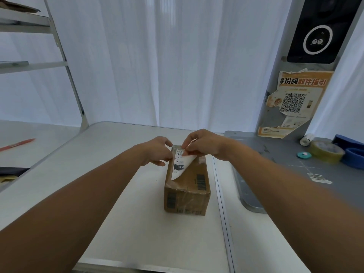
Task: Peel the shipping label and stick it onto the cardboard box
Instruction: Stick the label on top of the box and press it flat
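Cool, even daylight filters through the white curtains (157, 56) behind the counter (122, 194), leaving the scene moderately bright with a bluish cast. Shadows are soft: a faint one lies along the left side of the cardboard box (187, 192), and the undersides of both forearms read dark against the pale surface. No harsh glare shows. The wide-angle lens bends the shelving frame (65, 62) and the counter edges outward toward the borders. The forearms nearest the camera and the red pen (17, 144) at far left are soft.

"150" — shipping label (179, 164)
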